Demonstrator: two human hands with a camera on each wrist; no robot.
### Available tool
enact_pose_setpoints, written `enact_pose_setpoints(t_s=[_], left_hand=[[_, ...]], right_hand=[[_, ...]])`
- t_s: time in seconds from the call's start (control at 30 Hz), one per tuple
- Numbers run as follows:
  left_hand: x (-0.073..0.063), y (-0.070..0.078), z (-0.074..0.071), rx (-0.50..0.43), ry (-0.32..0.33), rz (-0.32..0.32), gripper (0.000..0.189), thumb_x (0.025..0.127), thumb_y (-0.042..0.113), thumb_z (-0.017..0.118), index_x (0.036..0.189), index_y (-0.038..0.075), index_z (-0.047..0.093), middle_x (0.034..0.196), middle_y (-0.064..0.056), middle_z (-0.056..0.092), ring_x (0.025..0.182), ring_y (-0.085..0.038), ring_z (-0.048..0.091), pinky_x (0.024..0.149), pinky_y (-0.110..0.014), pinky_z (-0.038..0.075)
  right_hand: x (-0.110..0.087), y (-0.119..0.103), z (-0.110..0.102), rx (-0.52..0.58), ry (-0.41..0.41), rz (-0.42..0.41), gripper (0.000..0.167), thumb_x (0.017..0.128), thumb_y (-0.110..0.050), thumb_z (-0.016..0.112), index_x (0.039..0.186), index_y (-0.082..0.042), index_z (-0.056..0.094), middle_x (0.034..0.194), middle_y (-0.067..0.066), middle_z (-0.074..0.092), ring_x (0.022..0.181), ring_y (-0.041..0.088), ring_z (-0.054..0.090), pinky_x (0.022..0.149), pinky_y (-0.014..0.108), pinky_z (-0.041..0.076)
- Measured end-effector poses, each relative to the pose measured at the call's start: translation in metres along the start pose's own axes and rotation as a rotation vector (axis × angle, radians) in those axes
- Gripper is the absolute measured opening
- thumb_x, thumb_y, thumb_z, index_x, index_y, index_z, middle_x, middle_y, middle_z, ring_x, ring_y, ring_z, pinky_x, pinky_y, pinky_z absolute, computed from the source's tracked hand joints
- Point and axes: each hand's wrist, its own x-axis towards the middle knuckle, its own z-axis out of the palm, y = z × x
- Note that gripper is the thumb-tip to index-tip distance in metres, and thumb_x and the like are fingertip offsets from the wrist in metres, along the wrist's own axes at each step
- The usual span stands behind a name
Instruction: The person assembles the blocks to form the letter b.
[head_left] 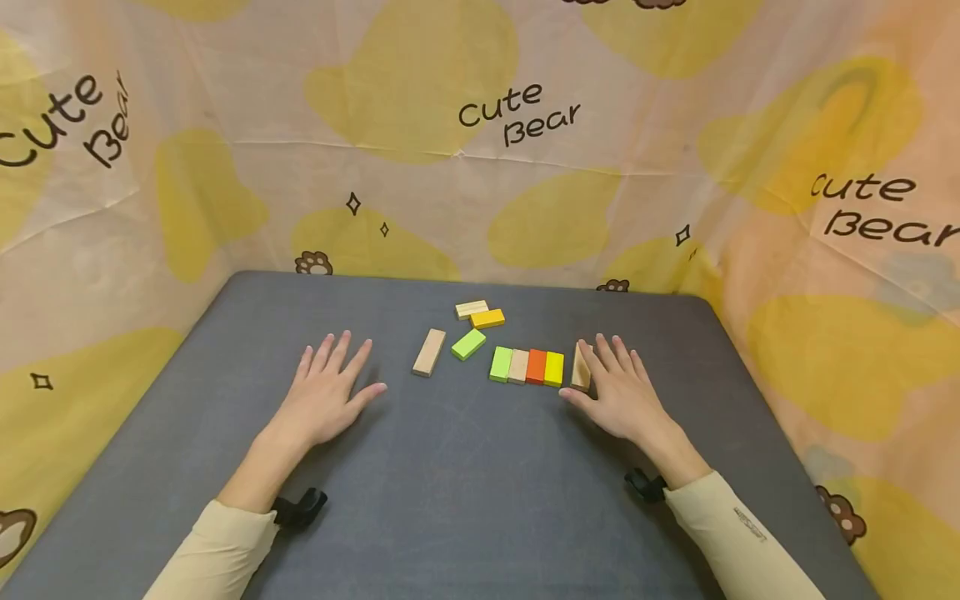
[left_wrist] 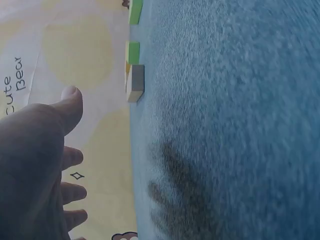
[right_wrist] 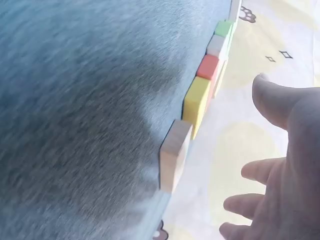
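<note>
My left hand (head_left: 322,404) hovers over the table's left side, fingers spread and holding nothing. Nearest to it lies a plain wooden block (head_left: 429,352). My right hand (head_left: 621,398), also spread and holding nothing, is above the right side. Its fingers overlap a plain wooden block (head_left: 581,367) in the head view; the right wrist view shows them apart from that block (right_wrist: 175,152). Left of it four blocks lie side by side in a row: green (head_left: 501,364), plain wood (head_left: 518,366), red-orange (head_left: 536,366) and yellow (head_left: 553,368).
Behind the row lie a loose green block (head_left: 468,344), a yellow-orange block (head_left: 487,318) and a pale wooden block (head_left: 471,309), the last two overlapping. The grey table (head_left: 450,500) is enclosed by a printed cloth (head_left: 412,83) at the back and sides.
</note>
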Motion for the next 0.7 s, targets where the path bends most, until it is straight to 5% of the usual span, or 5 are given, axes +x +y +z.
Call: enact_pose_setpoints(t_s=[0.7], left_hand=[[0.018, 0.017, 0.009, -0.034, 0.011, 0.09, 0.072, 0.105, 0.052, 0.049, 0.16, 0.009, 0.033, 0.164, -0.026, 0.023, 0.151, -0.046, 0.019, 0.121, -0.062, 0.011]], right_hand=[[0.027, -0.029, 0.005, 0.065, 0.058, -0.096, 0.079, 0.096, -0.055, 0.063, 0.151, -0.001, 0.046, 0.155, 0.021, 0.043, 0.15, 0.04, 0.027, 0.121, 0.057, 0.022]])
